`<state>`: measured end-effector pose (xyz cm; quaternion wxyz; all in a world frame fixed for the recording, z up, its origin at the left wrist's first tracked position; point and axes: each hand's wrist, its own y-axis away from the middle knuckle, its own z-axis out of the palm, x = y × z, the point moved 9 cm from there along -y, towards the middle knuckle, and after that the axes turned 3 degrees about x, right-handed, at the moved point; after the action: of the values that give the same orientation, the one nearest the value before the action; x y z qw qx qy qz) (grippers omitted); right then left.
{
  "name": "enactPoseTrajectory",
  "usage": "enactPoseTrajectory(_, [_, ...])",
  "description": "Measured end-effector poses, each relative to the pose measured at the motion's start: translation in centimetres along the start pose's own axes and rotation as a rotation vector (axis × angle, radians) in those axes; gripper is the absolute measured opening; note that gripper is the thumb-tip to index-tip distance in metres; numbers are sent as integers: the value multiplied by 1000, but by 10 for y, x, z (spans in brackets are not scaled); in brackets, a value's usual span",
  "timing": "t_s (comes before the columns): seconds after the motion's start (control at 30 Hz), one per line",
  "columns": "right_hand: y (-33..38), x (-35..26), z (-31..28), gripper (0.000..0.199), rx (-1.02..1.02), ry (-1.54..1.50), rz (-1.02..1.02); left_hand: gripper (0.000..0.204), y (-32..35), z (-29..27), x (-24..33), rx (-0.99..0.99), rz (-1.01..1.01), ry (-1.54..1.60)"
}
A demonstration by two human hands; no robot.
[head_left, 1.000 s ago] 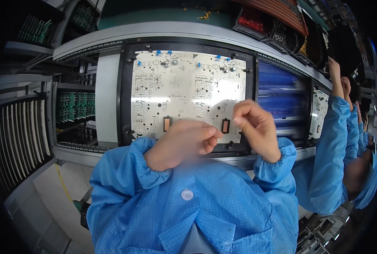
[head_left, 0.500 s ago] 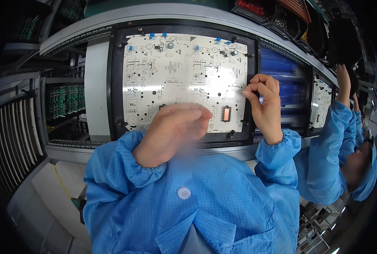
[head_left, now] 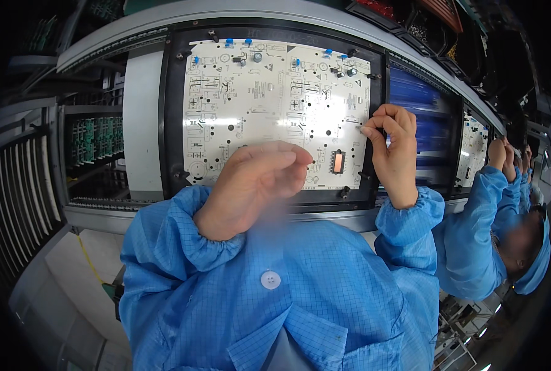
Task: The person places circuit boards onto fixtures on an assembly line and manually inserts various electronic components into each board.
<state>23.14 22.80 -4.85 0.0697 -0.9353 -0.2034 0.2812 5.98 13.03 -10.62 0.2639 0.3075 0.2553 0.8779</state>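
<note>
Head view, near to far.

Left hand (head_left: 250,185): raised close to the camera, blurred, fingers curled loosely inward; whether anything lies inside cannot be told. It hangs in front of the lower middle of the circuit board.

Right hand (head_left: 393,148): wrist upright, thumb and forefinger pinched together at the board's right edge, seemingly on a very small component too small to identify.

Circuit board (head_left: 269,105): white, printed, lying flat in a black carrier frame (head_left: 171,123) on the conveyor line (head_left: 102,49). Judged thin, stiff, light and fragile; best handled by its bare edges, away from the blue capacitors (head_left: 229,42) and orange-faced part (head_left: 338,162).

Co-worker's sleeve (head_left: 473,235): far right, at a neighbouring board.
</note>
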Motion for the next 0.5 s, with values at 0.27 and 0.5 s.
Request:
enactPoseTrajectory(0.27, [10, -11, -2, 11, 73, 48, -70, 31, -4, -5, 1, -74, 77, -10])
enactPoseTrajectory(0.5, [19, -30, -21, 20, 155, 0, -30, 57, -5, 5, 5, -188, 148, 154])
